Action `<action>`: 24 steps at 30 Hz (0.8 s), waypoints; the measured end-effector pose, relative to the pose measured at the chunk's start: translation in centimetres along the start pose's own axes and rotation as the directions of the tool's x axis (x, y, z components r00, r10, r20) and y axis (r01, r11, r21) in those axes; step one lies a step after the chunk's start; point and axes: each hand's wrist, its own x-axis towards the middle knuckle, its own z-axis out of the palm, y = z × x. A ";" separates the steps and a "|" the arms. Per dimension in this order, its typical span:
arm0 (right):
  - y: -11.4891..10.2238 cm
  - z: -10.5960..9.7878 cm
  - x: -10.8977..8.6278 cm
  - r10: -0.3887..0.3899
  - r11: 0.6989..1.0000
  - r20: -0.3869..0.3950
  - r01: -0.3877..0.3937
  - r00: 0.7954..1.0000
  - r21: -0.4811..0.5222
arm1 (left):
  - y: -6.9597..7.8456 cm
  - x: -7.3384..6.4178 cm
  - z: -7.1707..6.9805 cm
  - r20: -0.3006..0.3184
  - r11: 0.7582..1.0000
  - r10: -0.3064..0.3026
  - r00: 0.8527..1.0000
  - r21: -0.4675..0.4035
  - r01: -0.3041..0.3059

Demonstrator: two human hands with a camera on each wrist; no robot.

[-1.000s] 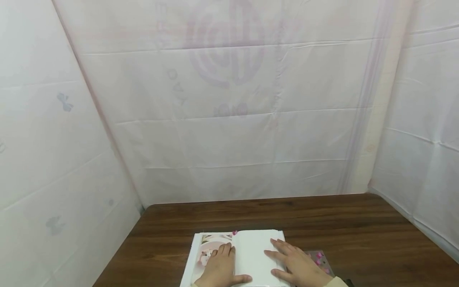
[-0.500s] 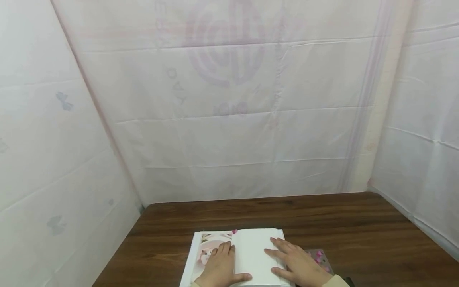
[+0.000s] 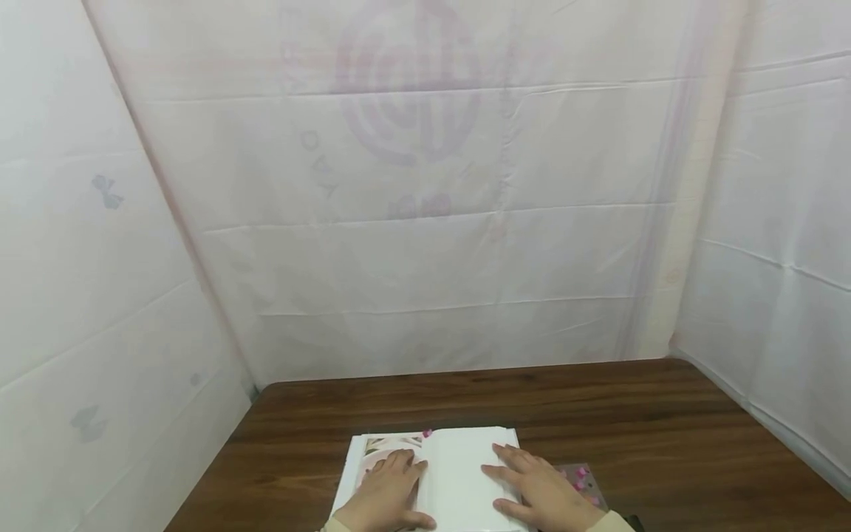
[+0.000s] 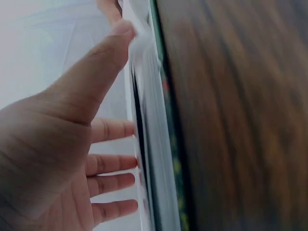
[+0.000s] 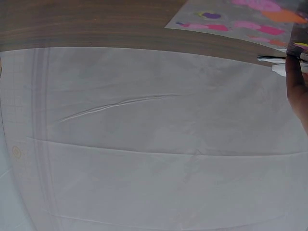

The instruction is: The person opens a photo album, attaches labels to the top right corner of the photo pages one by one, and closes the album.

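An open book [image 3: 462, 476] lies near the table's front edge, with a pinkish picture on its left page [image 3: 382, 445] and a plain white right page. My left hand [image 3: 379, 495] rests flat over the left page, its thumb near the fold. Seen in the left wrist view, that hand [image 4: 53, 144] has straight fingers beside the page edges [image 4: 156, 120]. My right hand [image 3: 545, 489] lies spread on the right page's outer edge. Only a small part of this hand [image 5: 297, 96] shows in the right wrist view.
A see-through sheet with pink patches [image 3: 583, 479] sticks out beside the book under my right hand. A small pink piece [image 3: 427, 434] sits at the top of the fold. Behind the brown wooden table [image 3: 598, 399] hangs white cloth [image 3: 425, 281], also on both sides.
My left hand has slid a little left, its thumb drawing back from the right page toward the fold. My right hand stays in place on the book. The head view has shifted slightly.
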 end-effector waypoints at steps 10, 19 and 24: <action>-0.1 0.5 0.8 -0.011 1.000 -0.013 0.011 1.000 -0.025 | -2.2 -0.7 -0.8 -0.051 0.992 0.117 0.992 0.047 -0.115; -0.4 0.7 1.0 -0.004 1.000 0.005 0.004 1.000 -0.013 | -3.7 -2.0 -1.2 -0.118 0.937 0.279 0.953 0.251 -0.243; -0.5 0.6 1.1 -0.004 0.999 -0.002 0.004 1.000 -0.039 | -4.6 -3.2 -1.9 -0.093 0.921 0.321 0.942 0.261 -0.288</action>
